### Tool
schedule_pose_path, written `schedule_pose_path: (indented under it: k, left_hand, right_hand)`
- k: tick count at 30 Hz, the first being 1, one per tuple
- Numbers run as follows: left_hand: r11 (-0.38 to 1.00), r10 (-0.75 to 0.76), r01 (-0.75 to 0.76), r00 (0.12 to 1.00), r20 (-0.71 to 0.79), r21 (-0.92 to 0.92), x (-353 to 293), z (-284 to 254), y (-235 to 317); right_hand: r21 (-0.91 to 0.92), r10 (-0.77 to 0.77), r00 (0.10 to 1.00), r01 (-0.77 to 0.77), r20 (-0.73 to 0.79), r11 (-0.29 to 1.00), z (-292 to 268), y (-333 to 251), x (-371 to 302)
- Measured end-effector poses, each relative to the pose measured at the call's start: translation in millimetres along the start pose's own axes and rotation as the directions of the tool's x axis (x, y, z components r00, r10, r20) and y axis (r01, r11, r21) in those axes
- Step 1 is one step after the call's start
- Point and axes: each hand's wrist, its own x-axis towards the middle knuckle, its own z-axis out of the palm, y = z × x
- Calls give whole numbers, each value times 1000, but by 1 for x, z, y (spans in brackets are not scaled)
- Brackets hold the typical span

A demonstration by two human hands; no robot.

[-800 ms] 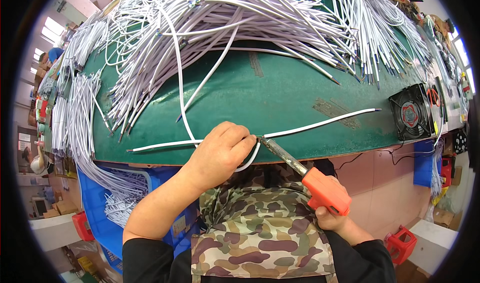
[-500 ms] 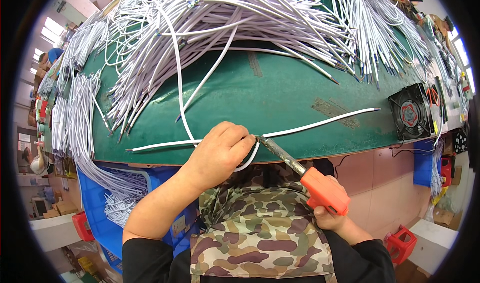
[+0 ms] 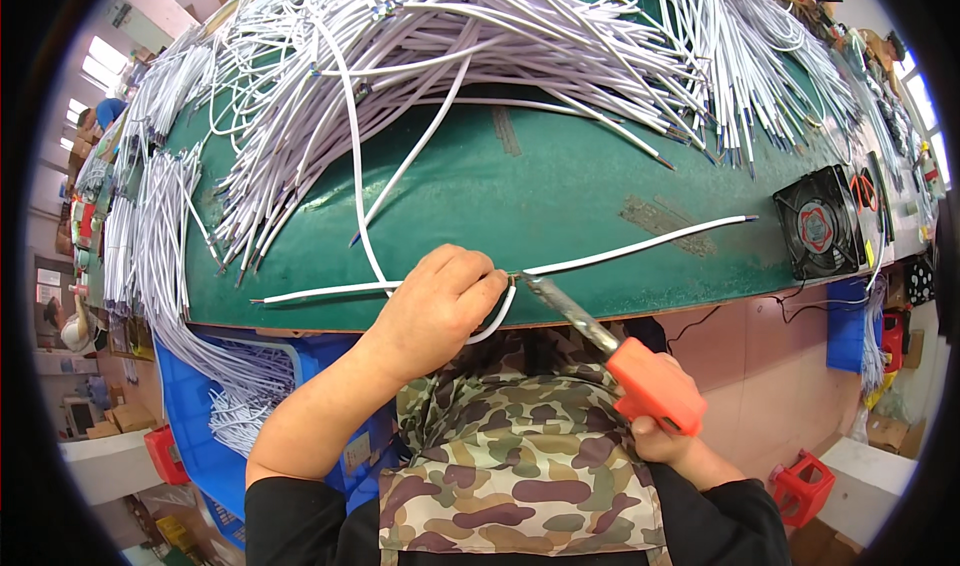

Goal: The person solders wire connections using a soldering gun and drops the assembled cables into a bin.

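My left hand [image 3: 432,311] is closed, its fingers pinching a white cable [image 3: 640,249] at a stripped joint [image 3: 514,276] with bare wire and thin coloured cores. One length of the cable runs right across the table, another white length [image 3: 320,291] runs left, and a short piece loops below my fingers. In my right hand [image 3: 660,436] is a tool that looks like a soldering gun [image 3: 655,384], with an orange pistol grip and a worn metal barrel. Its tip lies beside the joint, at the table's front edge; whether it touches the wire is too small to tell.
Piles of white cables [image 3: 330,96] cover the back of the green table [image 3: 560,191]. A black fan [image 3: 820,224] stands at the right edge. Below on the left, a blue crate [image 3: 190,396] holds more cables. Red jugs [image 3: 802,488] sit lower down at either side.
The tool in my right hand has shifted slightly right and down, its tip drawing a little away from the joint. My left hand has hardly moved.
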Motion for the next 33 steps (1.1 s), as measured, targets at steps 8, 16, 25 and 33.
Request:
schedule_pose_path:
  k: [8,16,25,33]
  left_hand:
    - [1000,4,-4,1000,-3,11,1,0,2]
    - [1000,-12,12,1000,14,10,2,-1,4]
    - [1000,-6,6,1000,18,24,3,-1,5]
    - [999,7,-9,999,47,40,7,-6,7]
  right_hand:
    - [-79,-34,994,26,-101,997,-12,-13,-1]
    - [-33,-30,993,27,-111,999,-11,-11,-7]
    - [-8,-24,992,24,-125,1000,-12,-8,-13]
    - [21,0,986,3,-168,1000,-14,-14,-13]
